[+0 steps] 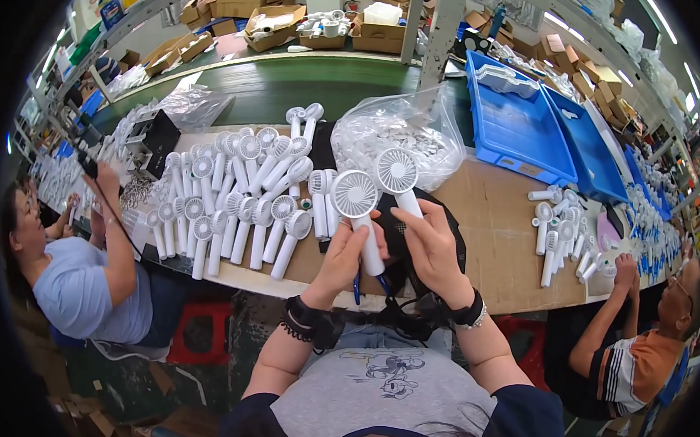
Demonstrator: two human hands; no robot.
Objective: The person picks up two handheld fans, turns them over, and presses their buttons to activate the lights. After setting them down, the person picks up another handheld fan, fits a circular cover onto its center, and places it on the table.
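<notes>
- Two handheld units observed, left fan (355,195) and right fan (397,172), both white, side by side above the cardboard-covered bench (505,240).
- Left hand (341,259): fingers closed on the left fan's handle; its head stands above them, the handle's end protrudes below.
- Right hand (434,245): thumb and fingers grip the right fan's lower handle, head beyond the fingertips.
- Contact between heads: I cannot tell.
- Similar fans (262,212) lie grouped to the left.
</notes>
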